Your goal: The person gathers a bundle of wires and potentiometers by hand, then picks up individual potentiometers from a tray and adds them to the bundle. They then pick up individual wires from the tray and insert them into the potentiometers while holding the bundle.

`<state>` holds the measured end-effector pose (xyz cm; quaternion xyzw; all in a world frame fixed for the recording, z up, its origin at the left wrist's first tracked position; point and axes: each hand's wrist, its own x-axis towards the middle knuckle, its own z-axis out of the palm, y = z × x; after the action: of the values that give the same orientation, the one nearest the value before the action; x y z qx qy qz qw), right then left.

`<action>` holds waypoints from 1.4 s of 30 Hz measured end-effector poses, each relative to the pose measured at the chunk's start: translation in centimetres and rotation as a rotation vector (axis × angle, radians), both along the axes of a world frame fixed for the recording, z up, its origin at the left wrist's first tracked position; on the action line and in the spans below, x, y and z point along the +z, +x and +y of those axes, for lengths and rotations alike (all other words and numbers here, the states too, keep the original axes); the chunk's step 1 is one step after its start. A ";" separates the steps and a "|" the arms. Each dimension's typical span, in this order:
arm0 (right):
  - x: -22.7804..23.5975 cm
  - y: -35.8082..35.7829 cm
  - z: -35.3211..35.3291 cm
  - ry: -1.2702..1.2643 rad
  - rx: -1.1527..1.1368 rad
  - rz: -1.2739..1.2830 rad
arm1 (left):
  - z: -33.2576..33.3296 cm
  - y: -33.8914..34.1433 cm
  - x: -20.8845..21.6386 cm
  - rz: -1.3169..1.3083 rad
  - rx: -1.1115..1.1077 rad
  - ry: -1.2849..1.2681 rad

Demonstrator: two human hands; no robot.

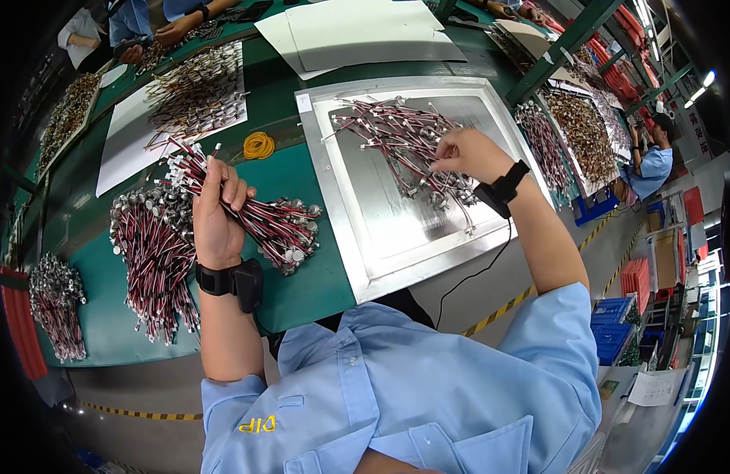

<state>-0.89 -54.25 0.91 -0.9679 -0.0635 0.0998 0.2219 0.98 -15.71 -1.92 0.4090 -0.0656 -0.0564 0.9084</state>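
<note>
My left hand is closed round a thick bundle of wired components. Its red and black leads end in white connectors at the upper left and round silvery parts at the lower right. My right hand is over a loose pile of the same wired components, its thumb and fingers pinched together at the pile's edge. Whatever is between those fingertips is too small to make out. The pile lies in a shallow metal-framed tray. Dark bands circle both wrists.
Left of my left hand lies a large heap of wired components, with a smaller bunch farther left. Yellow rubber bands rest on the green mat. White sheets lie behind the tray. A green post rises at right. Co-workers sit beyond.
</note>
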 end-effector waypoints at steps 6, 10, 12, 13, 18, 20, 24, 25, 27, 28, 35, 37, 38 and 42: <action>-0.8 -3.2 -2.8 -0.317 0.094 0.015 | -0.2 0.4 0.0 0.001 0.001 0.018; 1.2 -3.9 -3.6 -0.310 0.047 -0.387 | -0.1 0.1 0.1 0.022 0.021 0.026; 3.1 -3.8 -3.1 -0.478 -0.074 -0.534 | -0.1 0.3 0.1 0.023 0.032 0.031; 3.6 -3.7 -2.9 -0.477 -0.074 -0.538 | -0.1 0.4 0.1 0.014 0.024 0.028; 5.1 -0.9 -2.2 -0.074 -0.163 -0.632 | 0.1 0.4 -0.2 0.003 0.014 0.017; 5.5 0.2 -2.0 0.187 -0.245 -0.570 | 0.0 0.6 -0.1 0.000 0.016 0.013; 6.1 1.2 -1.1 0.268 -0.198 -0.569 | 0.0 0.6 0.0 0.015 0.043 0.047; 6.1 1.3 -0.9 0.270 -0.201 -0.576 | 0.1 0.5 0.1 0.014 0.045 0.051; 5.8 1.4 -1.0 0.343 -0.120 -0.662 | 0.0 0.3 0.1 0.013 0.043 0.054; 5.6 1.3 -1.2 0.377 -0.080 -0.704 | -0.1 0.2 0.1 0.007 0.036 0.055; 5.8 0.1 -3.9 0.604 -0.307 -0.171 | -0.1 0.1 0.0 0.014 0.035 0.041; 6.0 -0.1 -4.2 0.565 -0.392 -0.202 | -0.1 0.2 0.0 0.014 0.034 0.041; 5.9 -0.2 -4.2 0.624 -0.393 -0.264 | -0.1 0.2 0.1 0.018 0.036 0.040; 5.8 -0.3 -3.9 0.714 -0.393 -0.393 | -0.1 0.4 -0.2 0.008 -0.042 -0.038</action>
<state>-1.16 -58.12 6.66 -0.8250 0.0500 -0.1578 0.5403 1.42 -15.79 -2.08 0.3897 -0.0718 -0.0759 0.9150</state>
